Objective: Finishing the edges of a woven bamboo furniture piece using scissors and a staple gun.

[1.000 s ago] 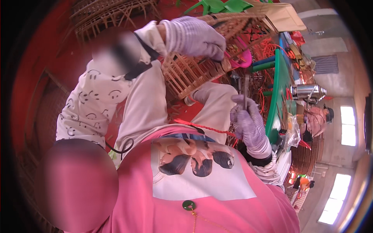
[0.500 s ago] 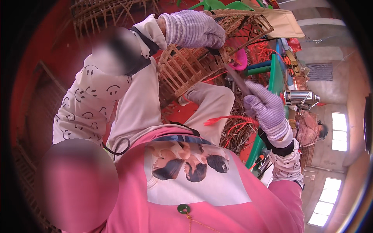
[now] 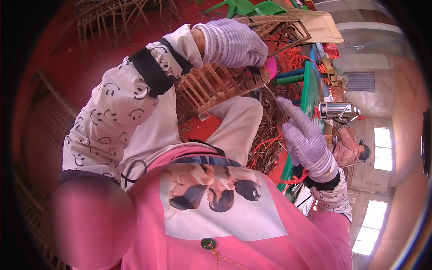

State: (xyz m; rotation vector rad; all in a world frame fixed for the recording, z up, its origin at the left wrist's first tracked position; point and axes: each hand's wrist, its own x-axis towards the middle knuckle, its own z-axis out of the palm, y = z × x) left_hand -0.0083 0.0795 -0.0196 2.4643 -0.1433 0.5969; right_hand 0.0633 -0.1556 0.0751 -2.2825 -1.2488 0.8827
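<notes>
A brown woven basket (image 3: 204,92) lies tilted on its side over my lap, its slatted wall facing me. At its far right corner, my left hand (image 3: 236,43), in a white-and-lilac knit glove, is closed on the basket's rim beside a short dark piece. From just below that corner a thin, dark, flat weaving strip (image 3: 275,98) runs in a slight curve to my right hand. My right hand (image 3: 308,141), gloved alike, is closed around the strip. Red cord (image 3: 295,179) hangs by my right wrist.
Heaped brown strips (image 3: 245,128) lie right of my knee. Beyond them stands a green table edge (image 3: 308,92), with a metal flask (image 3: 338,111) farther right. A green chair (image 3: 245,7) is at the top. Another person (image 3: 350,146) sits at the right.
My right hand has moved slightly down and turned. The strip now shows narrower and curved instead of broad and straight. My left hand and the basket's held corner have shifted slightly right and down.
</notes>
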